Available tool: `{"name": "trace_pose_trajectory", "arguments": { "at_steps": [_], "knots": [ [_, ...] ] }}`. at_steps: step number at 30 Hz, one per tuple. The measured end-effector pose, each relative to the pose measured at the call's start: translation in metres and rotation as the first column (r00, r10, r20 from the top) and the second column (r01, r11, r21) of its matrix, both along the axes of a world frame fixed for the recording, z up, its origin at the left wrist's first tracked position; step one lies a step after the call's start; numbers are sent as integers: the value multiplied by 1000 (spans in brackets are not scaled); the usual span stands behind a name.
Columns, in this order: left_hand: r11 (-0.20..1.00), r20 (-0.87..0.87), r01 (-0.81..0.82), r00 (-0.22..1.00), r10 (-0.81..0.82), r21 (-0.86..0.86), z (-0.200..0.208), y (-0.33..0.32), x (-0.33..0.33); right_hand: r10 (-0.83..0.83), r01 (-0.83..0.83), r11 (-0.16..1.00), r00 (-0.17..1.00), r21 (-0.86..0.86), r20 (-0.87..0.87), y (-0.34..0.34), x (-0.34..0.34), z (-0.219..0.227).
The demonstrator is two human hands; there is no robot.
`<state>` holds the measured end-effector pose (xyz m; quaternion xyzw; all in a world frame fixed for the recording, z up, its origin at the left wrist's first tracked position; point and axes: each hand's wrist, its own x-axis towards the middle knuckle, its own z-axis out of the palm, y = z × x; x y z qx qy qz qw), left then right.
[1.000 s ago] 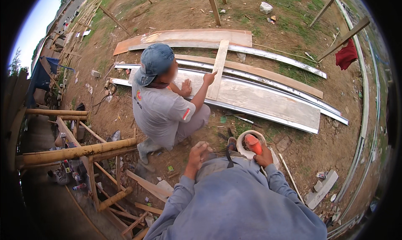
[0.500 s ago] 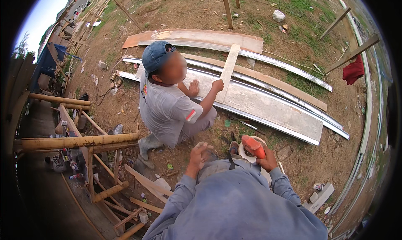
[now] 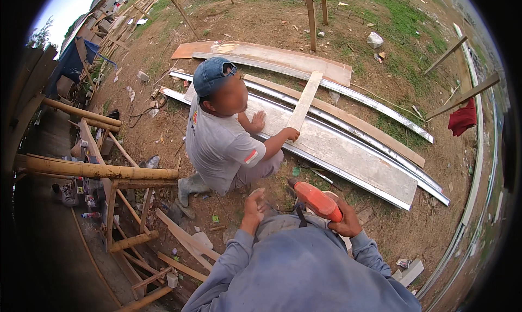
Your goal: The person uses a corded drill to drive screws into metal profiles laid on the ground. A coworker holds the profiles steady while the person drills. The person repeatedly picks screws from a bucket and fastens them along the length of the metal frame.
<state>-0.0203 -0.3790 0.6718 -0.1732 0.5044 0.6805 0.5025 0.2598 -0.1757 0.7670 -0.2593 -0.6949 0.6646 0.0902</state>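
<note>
My right hand (image 3: 346,220) grips an orange-red power tool (image 3: 316,200) shaped like a drill, its dark nose pointing up and left. In front of my body, my left hand (image 3: 254,209) has its fingers curled in; what is in them, if anything, I cannot make out. A co-worker (image 3: 228,143) in a grey shirt and blue cap crouches just ahead. One of their hands presses on a long grey panel edged with metal (image 3: 342,158); the other holds a narrow wooden board (image 3: 305,99) lying across it.
Beyond the panel lie metal-edged boards (image 3: 261,56) on dirt and grass. Bamboo poles (image 3: 98,168) and timber framing stand at the left. A white round container (image 3: 348,242) is partly hidden beneath my right hand. A red cloth (image 3: 463,118) hangs from a post at the right.
The orange-red tool has swung from pointing up to pointing further left, its dark nose now showing. My left hand stays almost in place. The co-worker keeps hold of the narrow board.
</note>
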Motion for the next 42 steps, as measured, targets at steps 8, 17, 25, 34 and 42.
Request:
{"name": "trace_pose_trajectory", "arguments": {
  "at_steps": [8,17,25,34,42],
  "knots": [
    [984,-58,-168,985,164,-67,15,17,5,186,-187,982,976,7,-113,-3,-14,55],
    [958,88,-283,956,278,48,21,11,6,279,-277,960,946,38,-166,-10,-33,37],
    [920,133,-327,943,304,215,21,20,-11,252,-250,968,953,35,-166,2,-41,32],
    [923,111,-327,944,311,201,28,4,-3,288,-272,956,941,106,-179,-3,-41,35],
    [887,100,-460,885,454,43,17,-33,11,397,-386,914,915,125,-77,-40,-47,40]
  ]
}}
